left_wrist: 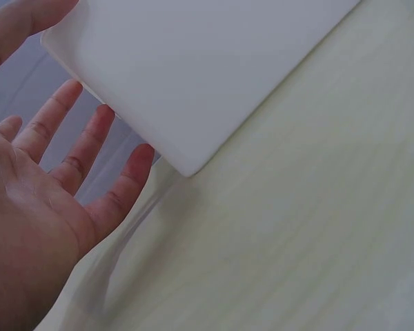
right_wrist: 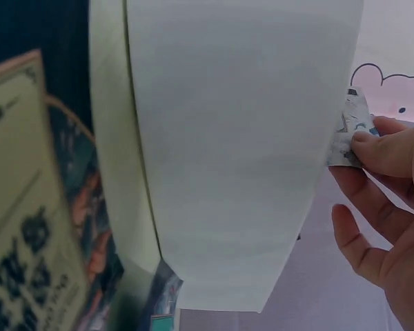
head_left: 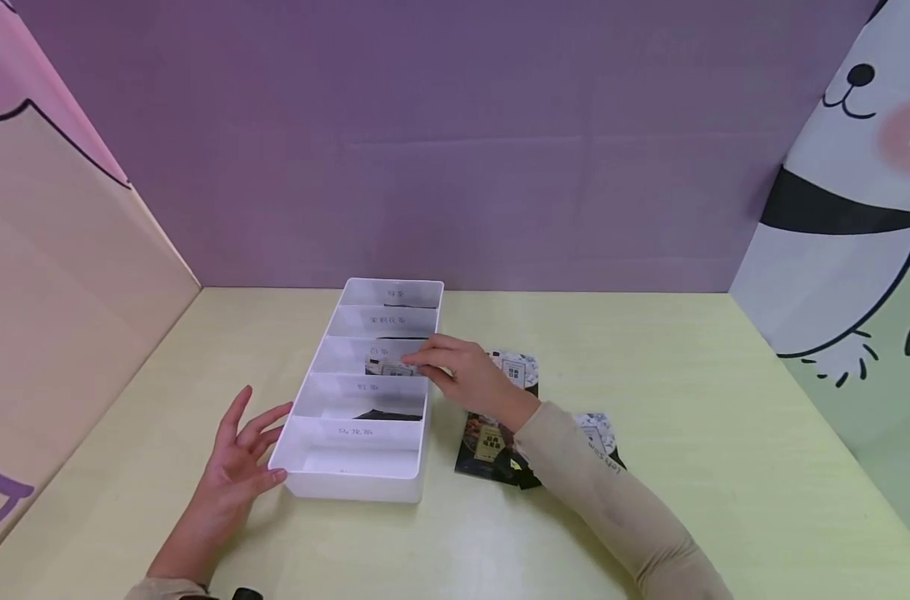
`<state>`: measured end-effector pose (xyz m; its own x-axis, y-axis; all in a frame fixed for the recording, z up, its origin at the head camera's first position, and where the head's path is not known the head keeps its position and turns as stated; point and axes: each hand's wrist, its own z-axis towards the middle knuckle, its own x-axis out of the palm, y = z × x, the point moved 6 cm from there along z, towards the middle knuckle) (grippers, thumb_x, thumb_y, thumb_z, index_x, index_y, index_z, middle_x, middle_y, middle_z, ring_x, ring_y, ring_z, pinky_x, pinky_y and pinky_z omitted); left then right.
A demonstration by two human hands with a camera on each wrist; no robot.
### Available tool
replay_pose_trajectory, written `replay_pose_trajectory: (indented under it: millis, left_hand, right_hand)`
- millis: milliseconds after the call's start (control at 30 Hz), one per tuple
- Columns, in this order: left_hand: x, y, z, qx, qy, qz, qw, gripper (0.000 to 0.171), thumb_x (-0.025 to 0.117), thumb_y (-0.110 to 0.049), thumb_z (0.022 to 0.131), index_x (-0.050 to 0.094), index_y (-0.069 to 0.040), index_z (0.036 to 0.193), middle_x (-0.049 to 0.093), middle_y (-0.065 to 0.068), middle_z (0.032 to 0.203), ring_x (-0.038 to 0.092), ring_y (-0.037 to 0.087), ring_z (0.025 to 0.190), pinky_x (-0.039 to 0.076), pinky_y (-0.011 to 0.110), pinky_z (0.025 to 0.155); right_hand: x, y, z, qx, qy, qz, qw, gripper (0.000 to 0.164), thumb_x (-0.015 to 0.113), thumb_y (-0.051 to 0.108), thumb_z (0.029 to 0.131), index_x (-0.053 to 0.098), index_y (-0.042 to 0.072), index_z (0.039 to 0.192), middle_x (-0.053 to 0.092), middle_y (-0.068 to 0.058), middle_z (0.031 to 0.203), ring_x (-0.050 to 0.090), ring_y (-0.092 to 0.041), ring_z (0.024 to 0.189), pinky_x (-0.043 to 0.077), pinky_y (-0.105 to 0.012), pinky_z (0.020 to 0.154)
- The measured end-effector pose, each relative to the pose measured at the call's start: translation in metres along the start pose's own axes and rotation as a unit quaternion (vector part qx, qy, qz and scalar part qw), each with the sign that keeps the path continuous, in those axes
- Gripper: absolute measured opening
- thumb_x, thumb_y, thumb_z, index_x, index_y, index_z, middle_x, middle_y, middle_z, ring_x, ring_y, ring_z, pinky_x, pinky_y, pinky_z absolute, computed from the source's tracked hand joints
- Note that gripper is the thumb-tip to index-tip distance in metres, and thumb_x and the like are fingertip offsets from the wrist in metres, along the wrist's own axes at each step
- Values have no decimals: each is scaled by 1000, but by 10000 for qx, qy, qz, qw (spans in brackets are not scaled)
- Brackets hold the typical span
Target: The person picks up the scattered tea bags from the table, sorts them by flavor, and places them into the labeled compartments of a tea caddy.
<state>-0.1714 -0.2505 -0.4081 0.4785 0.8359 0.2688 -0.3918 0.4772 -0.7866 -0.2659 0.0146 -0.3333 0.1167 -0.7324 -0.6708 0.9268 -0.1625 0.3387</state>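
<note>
A long white divided box (head_left: 353, 487) stands on the table, with a row of compartments bearing handwritten labels. My right hand (head_left: 466, 375) reaches over its right side and pinches a tea sachet (head_left: 391, 367) with a white patterned top, partly down in the middle compartment. In the right wrist view, thumb and fingers grip the edge of that sachet (right_wrist: 347, 131). At the near left corner, my left hand (head_left: 233, 475) touches the box with spread, nearly straight fingers. Dark edges of packets show in other compartments; the nearest one shows its bare floor.
Right of the box lie several sachets, partly hidden by my right forearm: a dark one with a gold label (head_left: 488, 443), a white-and-black one (head_left: 517, 368) and another patterned one (head_left: 599, 431). A purple panel (head_left: 500, 167) closes off the table's back.
</note>
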Motion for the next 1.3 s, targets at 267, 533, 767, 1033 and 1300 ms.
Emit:
replay_pose_trajectory:
  millis: [267,533,767,1033,1300]
  left_hand:
    - [2,-1,-1,7,35,-3,10000,102,42,34,80,8,-19,161,45,8,150,49,20,131,51,29,95]
    - [1,-2,2,50,79,-15,10000,103,41,35,79,8,-19,161,45,8,151,49,20,132,50,30,96]
    - [0,-2,1,60,107,-23,9999,104,40,36,78,7,-19,161,44,9,151,49,20,132,50,29,96]
    - [0,-2,-1,-13,8,63,10000,103,41,35,79,8,-19,161,45,8,150,50,19,131,51,29,95]
    - [0,-1,2,23,85,80,9999,104,41,35,79,8,-19,161,45,8,151,49,20,131,50,29,96]
  right_hand:
    - [9,1,-1,-108,346,-779,9963,22,72,-6,86,76,3,106,70,-5,99,59,-21,92,47,-28,84]
    - [11,-7,-6,766,880,-933,9888,29,55,-4,94,76,7,111,71,-5,109,55,-24,107,44,-36,95]
    - [12,-8,-10,681,1116,-1212,9840,28,54,3,97,74,9,115,67,-6,114,53,-27,113,42,-39,100]
    - [2,-6,-15,484,1098,-1334,9838,25,58,9,98,72,7,118,62,-10,120,50,-29,115,41,-41,100]
    - [-34,-26,-34,1034,1030,-1178,9822,26,62,7,96,70,3,120,62,-13,119,50,-32,114,43,-46,98]
